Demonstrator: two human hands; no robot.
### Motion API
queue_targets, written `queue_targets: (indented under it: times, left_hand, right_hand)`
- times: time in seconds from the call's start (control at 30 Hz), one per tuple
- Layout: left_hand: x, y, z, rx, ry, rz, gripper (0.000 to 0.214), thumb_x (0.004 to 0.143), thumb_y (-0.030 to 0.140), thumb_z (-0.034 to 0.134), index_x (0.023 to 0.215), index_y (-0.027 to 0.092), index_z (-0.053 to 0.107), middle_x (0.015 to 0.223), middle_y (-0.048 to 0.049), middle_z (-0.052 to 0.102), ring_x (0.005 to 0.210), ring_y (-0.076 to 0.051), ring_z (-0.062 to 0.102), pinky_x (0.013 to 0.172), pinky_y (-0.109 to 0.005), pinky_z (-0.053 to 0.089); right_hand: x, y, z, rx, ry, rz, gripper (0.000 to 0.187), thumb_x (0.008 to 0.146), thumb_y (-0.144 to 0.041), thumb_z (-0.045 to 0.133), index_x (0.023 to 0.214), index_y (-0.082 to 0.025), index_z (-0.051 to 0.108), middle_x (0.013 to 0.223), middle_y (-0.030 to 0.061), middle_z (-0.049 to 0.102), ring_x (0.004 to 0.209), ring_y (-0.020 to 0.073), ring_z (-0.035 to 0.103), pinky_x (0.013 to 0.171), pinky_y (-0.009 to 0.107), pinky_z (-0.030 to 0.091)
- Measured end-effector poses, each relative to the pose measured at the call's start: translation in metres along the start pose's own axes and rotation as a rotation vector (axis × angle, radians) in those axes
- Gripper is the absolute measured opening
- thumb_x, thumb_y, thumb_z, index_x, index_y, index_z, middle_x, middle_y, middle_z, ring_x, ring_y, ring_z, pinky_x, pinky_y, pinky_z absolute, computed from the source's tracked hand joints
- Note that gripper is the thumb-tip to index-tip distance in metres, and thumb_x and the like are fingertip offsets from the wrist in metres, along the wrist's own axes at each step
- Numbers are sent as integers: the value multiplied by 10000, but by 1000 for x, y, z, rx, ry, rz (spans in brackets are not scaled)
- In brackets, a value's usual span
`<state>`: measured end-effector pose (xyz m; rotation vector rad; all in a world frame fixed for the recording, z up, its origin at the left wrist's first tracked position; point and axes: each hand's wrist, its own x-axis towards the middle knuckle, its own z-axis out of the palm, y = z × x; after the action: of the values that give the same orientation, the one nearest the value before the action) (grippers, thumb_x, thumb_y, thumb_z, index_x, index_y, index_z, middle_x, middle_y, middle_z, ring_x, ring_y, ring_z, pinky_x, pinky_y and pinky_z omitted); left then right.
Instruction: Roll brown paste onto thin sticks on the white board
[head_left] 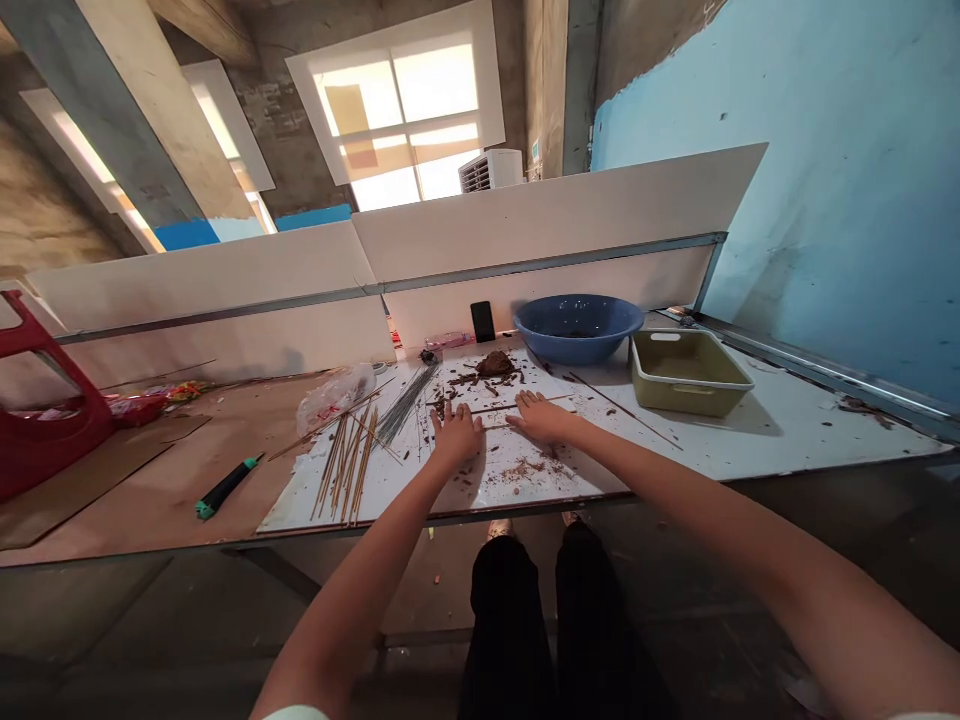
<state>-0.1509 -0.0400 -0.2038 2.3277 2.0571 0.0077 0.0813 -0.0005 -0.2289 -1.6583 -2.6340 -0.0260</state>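
My left hand and my right hand lie flat, palms down, fingers apart, on a white board strewn with brown crumbs. A thin stick runs beneath or just beyond the fingertips; I cannot tell whether they touch it. A lump of brown paste sits just beyond both hands. Left of my left hand lie a bundle of wooden sticks and a bundle of thin grey rods.
A blue bowl and an olive plastic tray stand to the right, with a black phone against the back panel. A plastic bag and green-handled knife lie left, near a red stool. White panels bound the far side.
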Motion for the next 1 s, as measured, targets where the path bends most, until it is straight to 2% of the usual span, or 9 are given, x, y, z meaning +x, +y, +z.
queue_targets:
  times: [0.13, 0.23, 0.37, 0.47, 0.63, 0.73, 0.8, 0.9, 1.0]
  left_hand:
    - [-21, -11, 16, 11, 34, 49, 746, 1165, 484, 226, 1838, 179, 323, 1888, -144, 333, 1803, -411, 100, 1418, -761, 17]
    - [-13, -10, 10, 9, -12, 30, 738, 1165, 471, 218, 1833, 181, 337, 1891, -148, 324, 1803, -403, 104, 1416, -761, 37]
    - [6, -3, -10, -17, -59, -10, 741, 1161, 452, 198, 1837, 172, 316, 1911, -139, 263, 1804, -404, 81, 1418, -751, 62]
    - [-1, -7, -7, -21, -42, -1, 752, 1161, 465, 179, 1844, 175, 298, 1913, -124, 262, 1806, -398, 73, 1426, -737, 46]
    - [-27, -19, 10, -1, -24, 40, 764, 1160, 504, 204, 1844, 180, 303, 1914, -124, 260, 1805, -412, 77, 1415, -763, 17]
    - [-18, -15, 1, -3, -47, 42, 740, 1165, 495, 223, 1840, 209, 318, 1918, -135, 248, 1800, -437, 91, 1387, -810, 36]
    - [-7, -10, -8, -24, -77, 5, 723, 1170, 476, 213, 1840, 225, 319, 1914, -144, 265, 1796, -440, 115, 1376, -821, 70]
    - [-2, -7, -12, -27, -65, -23, 717, 1172, 475, 206, 1841, 242, 317, 1906, -150, 290, 1797, -433, 119, 1384, -800, 77]
    - [-16, -13, 2, 7, -9, 3, 724, 1171, 507, 215, 1851, 272, 297, 1908, -142, 292, 1802, -420, 95, 1405, -765, 44]
  right_hand:
    - [-22, 7, 22, -74, 104, -141, 767, 1208, -575, 325, 1729, -33, 482, 1744, 336, 502, 1668, 407, 463, 1350, 577, 378]
    - [-13, 8, 15, -64, 57, -125, 752, 1183, -625, 398, 1705, -105, 549, 1694, 323, 567, 1608, 428, 536, 1313, 594, 423]
    - [11, 2, -8, -12, -36, 12, 790, 1191, -598, 345, 1760, -62, 456, 1778, 321, 458, 1690, 415, 424, 1348, 580, 385]
    - [4, -1, -5, -1, -31, 9, 811, 1187, -582, 350, 1783, -34, 400, 1807, 320, 407, 1728, 402, 353, 1381, 576, 335]
    - [-24, 0, 13, 9, 2, -58, 836, 1184, -633, 327, 1760, -38, 443, 1774, 355, 438, 1694, 431, 413, 1356, 602, 369]
    - [-15, 0, 0, 7, -38, -44, 784, 1169, -643, 407, 1739, -114, 503, 1726, 333, 525, 1645, 447, 482, 1317, 618, 407]
    - [-2, 0, -13, 19, -106, -9, 746, 1184, -616, 359, 1702, -114, 550, 1676, 321, 589, 1600, 428, 545, 1300, 589, 430]
    - [4, 0, -18, 28, -88, 10, 726, 1203, -553, 292, 1712, -92, 530, 1716, 305, 555, 1641, 394, 502, 1330, 562, 401]
    - [-10, 3, -1, -19, -7, -40, 735, 1192, -565, 361, 1738, -92, 492, 1758, 307, 499, 1683, 403, 440, 1361, 594, 353]
